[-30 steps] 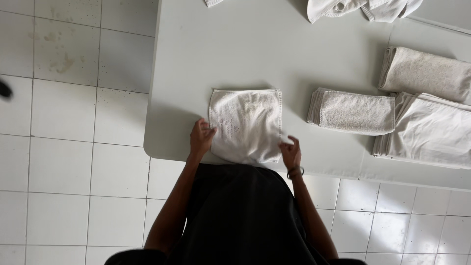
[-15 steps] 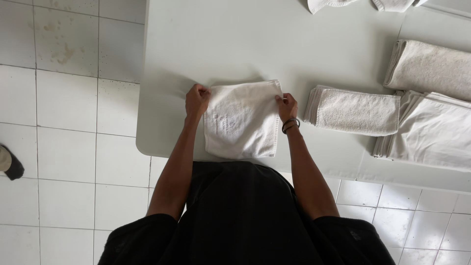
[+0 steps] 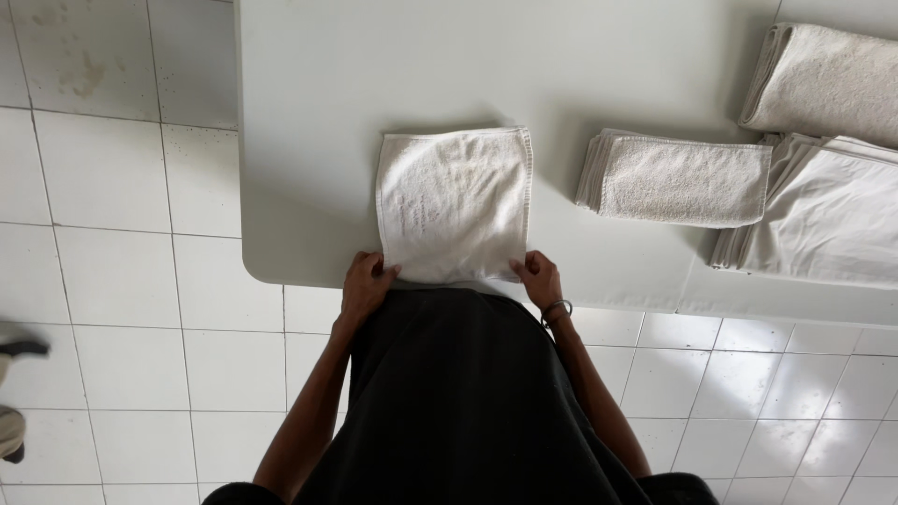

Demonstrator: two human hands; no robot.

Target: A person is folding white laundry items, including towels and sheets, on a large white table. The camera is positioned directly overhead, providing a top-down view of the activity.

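Note:
A white folded towel (image 3: 456, 201) lies flat on the pale grey table (image 3: 309, 112), near its front edge. My left hand (image 3: 365, 283) pinches the towel's near left corner. My right hand (image 3: 540, 279), with a bracelet at the wrist, pinches the near right corner. Both hands sit at the table's front edge, just above my dark shirt. The towel's near edge is partly hidden by my body.
A folded beige towel (image 3: 678, 178) lies to the right of the white one. Further right are a stack of folded white cloth (image 3: 823, 215) and another rolled towel (image 3: 828, 79). White floor tiles (image 3: 112, 281) surround the table. Another person's foot (image 3: 14, 393) shows at the left edge.
My hands went from the towel's near corners to its far corners, then came back to the near edge. The towel now lies flatter and squarer.

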